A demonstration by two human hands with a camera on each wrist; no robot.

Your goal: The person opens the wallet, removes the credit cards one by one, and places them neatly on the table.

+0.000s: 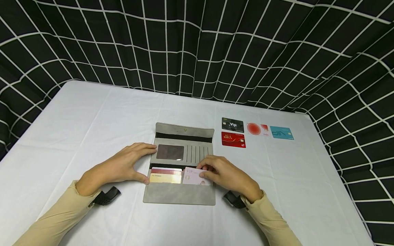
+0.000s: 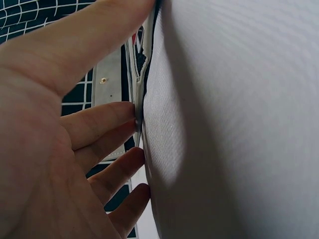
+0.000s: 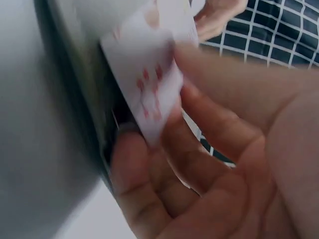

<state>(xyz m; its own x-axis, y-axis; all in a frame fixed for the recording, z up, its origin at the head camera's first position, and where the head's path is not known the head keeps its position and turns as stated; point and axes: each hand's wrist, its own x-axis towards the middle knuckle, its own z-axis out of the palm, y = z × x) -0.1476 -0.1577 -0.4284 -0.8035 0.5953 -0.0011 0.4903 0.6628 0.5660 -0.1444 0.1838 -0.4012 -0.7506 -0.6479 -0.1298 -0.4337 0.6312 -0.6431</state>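
Note:
An unfolded grey wallet [image 1: 178, 194] lies on the white table, with a clear window and a row of slits in its middle panel. My right hand [image 1: 229, 174] pinches a pale pink VIP card [image 1: 191, 177] between thumb and fingers, at the right half of the lower pocket. In the right wrist view this card [image 3: 137, 62] is tilted, its lower edge close to the pocket. Left of it, a cream card [image 1: 166, 178] and a dark red card [image 1: 167, 171] stick up from the pocket. My left hand [image 1: 123, 165] spreads along the wallet's left edge, fingertips and thumb touching it.
Right of the wallet's top lie a black VIP card [image 1: 233, 127], a red VIP card [image 1: 233, 139], a white card with a red circle [image 1: 254, 129] and a teal card [image 1: 281, 133]. A black curtain with white grid lines [image 1: 166, 44] hangs behind the table [image 1: 101, 116].

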